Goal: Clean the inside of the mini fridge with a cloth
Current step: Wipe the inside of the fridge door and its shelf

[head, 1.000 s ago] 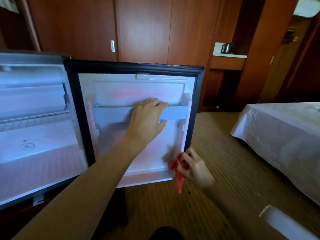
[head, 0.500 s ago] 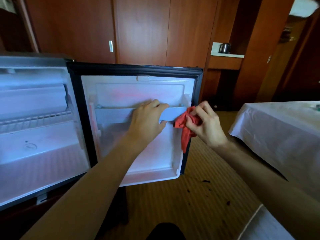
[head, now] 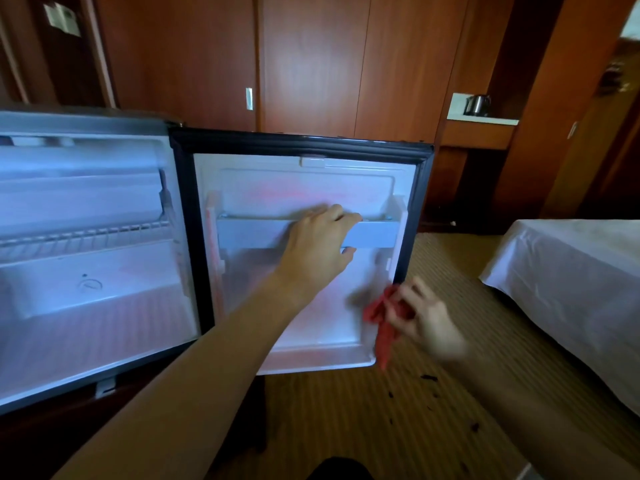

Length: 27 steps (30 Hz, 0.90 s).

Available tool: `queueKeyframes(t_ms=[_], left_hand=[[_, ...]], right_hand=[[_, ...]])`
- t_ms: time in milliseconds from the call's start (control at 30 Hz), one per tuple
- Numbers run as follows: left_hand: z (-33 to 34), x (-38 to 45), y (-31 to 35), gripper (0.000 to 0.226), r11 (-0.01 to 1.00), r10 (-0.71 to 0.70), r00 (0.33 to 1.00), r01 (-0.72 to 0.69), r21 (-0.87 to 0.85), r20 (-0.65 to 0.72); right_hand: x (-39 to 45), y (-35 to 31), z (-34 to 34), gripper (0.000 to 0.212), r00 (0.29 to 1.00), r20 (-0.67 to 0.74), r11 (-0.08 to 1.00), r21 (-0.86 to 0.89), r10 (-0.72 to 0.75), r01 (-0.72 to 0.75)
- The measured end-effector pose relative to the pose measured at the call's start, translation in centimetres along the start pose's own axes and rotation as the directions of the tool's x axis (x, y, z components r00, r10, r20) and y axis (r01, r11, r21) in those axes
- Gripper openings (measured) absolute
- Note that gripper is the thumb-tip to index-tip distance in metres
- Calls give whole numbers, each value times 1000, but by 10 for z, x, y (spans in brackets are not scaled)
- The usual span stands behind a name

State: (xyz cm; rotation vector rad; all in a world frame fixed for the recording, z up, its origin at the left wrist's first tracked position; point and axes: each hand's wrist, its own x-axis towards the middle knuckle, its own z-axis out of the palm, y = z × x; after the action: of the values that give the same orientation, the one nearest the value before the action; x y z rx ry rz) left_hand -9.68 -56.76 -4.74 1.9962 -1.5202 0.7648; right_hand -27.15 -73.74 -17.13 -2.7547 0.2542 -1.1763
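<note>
The mini fridge [head: 86, 306] stands wide open at the left, its white inside lit and holding only a wire shelf. Its door [head: 304, 181] swings out toward me, white liner facing me. My left hand [head: 317, 247] grips the door's shelf rail [head: 249, 233], fingers hooked over its top edge. Lower right, my right hand [head: 426, 317] pinches a crumpled red cloth [head: 381, 323] against the door's lower right edge; this hand is blurred by motion.
A bed with a white sheet [head: 571, 278] stands at the right. Dark crumbs [head: 427, 377] lie on the striped carpet below the door. Wooden wardrobe panels [head: 311, 64] fill the back, with a kettle [head: 477, 105] on a ledge to the right.
My right hand has dropped with the red cloth from the door's shelf rail level to the door's lower right edge. The left hand has kept its hold on the rail.
</note>
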Motion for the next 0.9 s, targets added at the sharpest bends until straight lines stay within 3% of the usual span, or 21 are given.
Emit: queueKeyframes(t_ms=[100, 200, 300, 433, 633, 900], left_hand=[[0, 1, 1, 48, 1000, -7, 1000, 7, 9, 5], [0, 0, 1, 50, 1000, -10, 1000, 10, -6, 10], [-1, 0, 2, 50, 1000, -12, 1000, 12, -2, 16], [1, 0, 2, 48, 1000, -12, 1000, 12, -1, 9], [4, 5, 3, 47, 999, -31, 999, 31, 7, 10], [3, 3, 3, 49, 999, -38, 999, 38, 13, 15]], right_hand=[[61, -7, -40, 13, 961, -276, 1000, 1, -5, 5], [88, -15, -55, 14, 924, -382, 1000, -12, -22, 19], [65, -14, -38, 17, 940, -340, 1000, 9, 8, -5], [-3, -5, 14, 16, 997, -78, 999, 33, 12, -9], [-36, -4, 37, 14, 998, 37, 999, 9, 50, -51], [86, -21, -51, 15, 944, -325, 998, -55, -49, 33]])
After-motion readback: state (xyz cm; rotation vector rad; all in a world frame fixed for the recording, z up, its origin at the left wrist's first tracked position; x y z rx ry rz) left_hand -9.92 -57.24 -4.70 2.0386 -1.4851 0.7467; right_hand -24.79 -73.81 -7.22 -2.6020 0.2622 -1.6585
